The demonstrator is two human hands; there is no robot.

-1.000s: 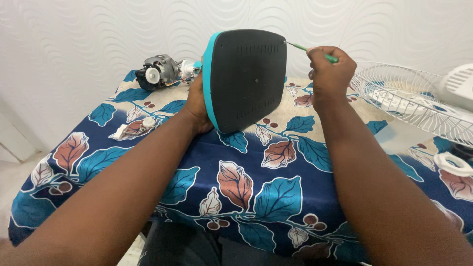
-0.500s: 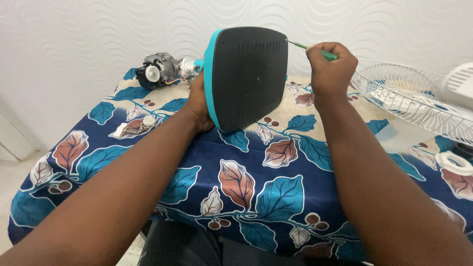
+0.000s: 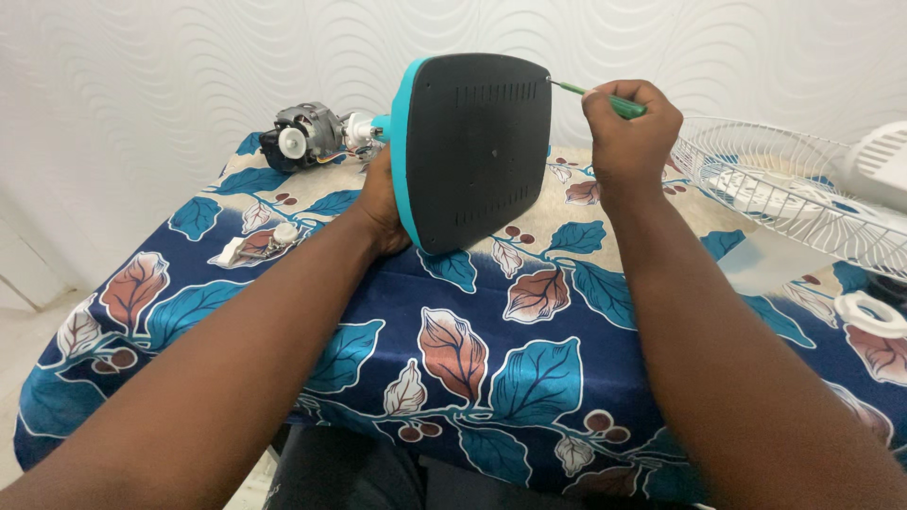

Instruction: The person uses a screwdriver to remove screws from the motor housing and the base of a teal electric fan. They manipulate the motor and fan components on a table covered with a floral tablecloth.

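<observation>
Black plastic underside, teal rim: the fan base (image 3: 480,151) stands on edge at centre frame, slotted vents facing you. Your left hand (image 3: 380,203) grips its teal edge, fingers hidden behind it. Your right hand (image 3: 628,132) is fisted around a green screwdriver (image 3: 595,94), tip touching the base's upper right corner. No containers in view. Fan motor (image 3: 304,137) lies upper left on the leaf-print tablecloth (image 3: 529,378); white wire fan guard (image 3: 784,189) right; white ring (image 3: 871,314) at the right edge.
</observation>
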